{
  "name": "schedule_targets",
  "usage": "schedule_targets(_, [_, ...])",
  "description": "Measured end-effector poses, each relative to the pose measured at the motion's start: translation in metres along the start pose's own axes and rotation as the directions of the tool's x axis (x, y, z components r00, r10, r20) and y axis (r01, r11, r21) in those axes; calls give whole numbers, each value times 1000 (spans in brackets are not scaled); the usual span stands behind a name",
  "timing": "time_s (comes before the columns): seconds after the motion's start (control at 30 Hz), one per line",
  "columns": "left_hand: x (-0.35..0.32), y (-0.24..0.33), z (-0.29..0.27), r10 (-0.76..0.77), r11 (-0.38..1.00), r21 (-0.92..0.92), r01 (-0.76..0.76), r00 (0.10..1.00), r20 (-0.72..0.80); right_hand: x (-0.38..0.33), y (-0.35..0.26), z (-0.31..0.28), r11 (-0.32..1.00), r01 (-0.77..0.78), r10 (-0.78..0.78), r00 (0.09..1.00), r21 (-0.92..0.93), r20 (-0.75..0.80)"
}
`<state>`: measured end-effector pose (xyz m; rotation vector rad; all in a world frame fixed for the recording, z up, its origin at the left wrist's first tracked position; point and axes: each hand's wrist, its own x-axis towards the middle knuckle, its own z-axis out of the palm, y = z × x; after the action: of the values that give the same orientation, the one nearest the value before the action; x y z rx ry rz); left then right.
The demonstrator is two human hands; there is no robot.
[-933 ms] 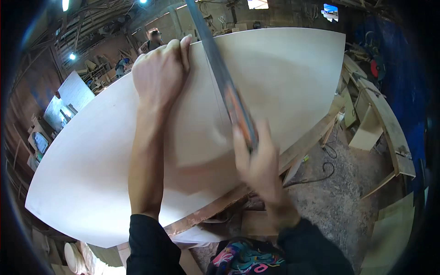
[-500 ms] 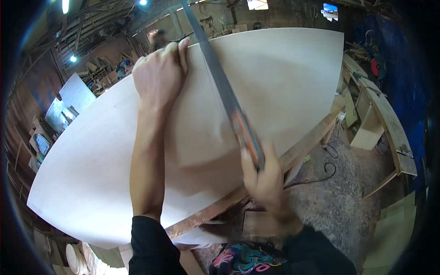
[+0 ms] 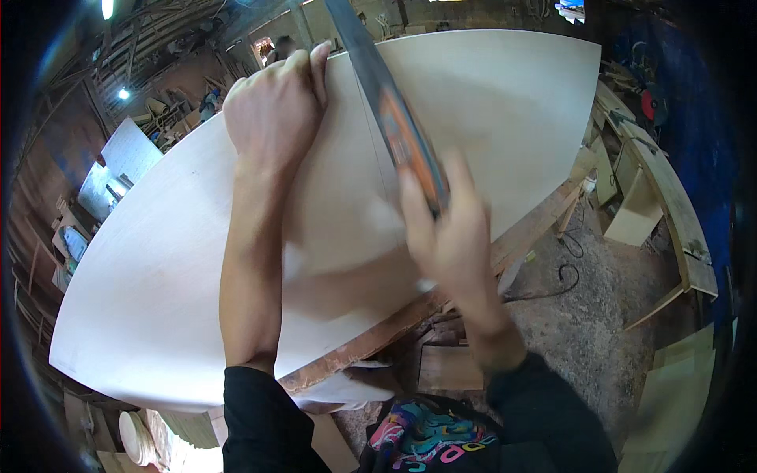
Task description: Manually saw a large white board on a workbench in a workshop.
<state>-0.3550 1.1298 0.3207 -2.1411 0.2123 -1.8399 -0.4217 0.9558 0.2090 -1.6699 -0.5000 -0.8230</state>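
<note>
Your right hand (image 3: 451, 236), fingers wrapped around the handsaw (image 3: 394, 118) grip, has drawn back toward the plywood sheet's (image 3: 158, 268) near edge; your left hand (image 3: 272, 118) presses it flat, fingers curled over the far edge.

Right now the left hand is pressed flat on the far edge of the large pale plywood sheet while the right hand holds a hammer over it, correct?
Not quite. The head view shows the right hand holding a long handsaw with an orange-marked blade, not a hammer. The rest stands: the left hand presses on the far edge of the large pale plywood sheet.
</note>
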Motion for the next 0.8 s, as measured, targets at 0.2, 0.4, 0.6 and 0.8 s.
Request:
schedule_targets(0.2, [5, -1, 2, -19, 1000, 1, 19, 999, 38, -21, 19, -5, 997, 76, -76, 997, 1, -10])
schedule_targets(0.4, [-1, -8, 2, -49, 998, -25, 52, 993, 108, -104, 23, -36, 987, -136, 130, 989, 90, 71])
schedule_targets(0.6, [17, -27, -30, 176, 974, -204, -96, 890, 420, -101, 22, -55, 986, 164, -166, 985, -39, -44])
schedule_targets(0.8, [7, -10, -19, 9, 998, -56, 5, 970, 243, -106, -5, -65, 971, 153, -142, 987, -182, 72])
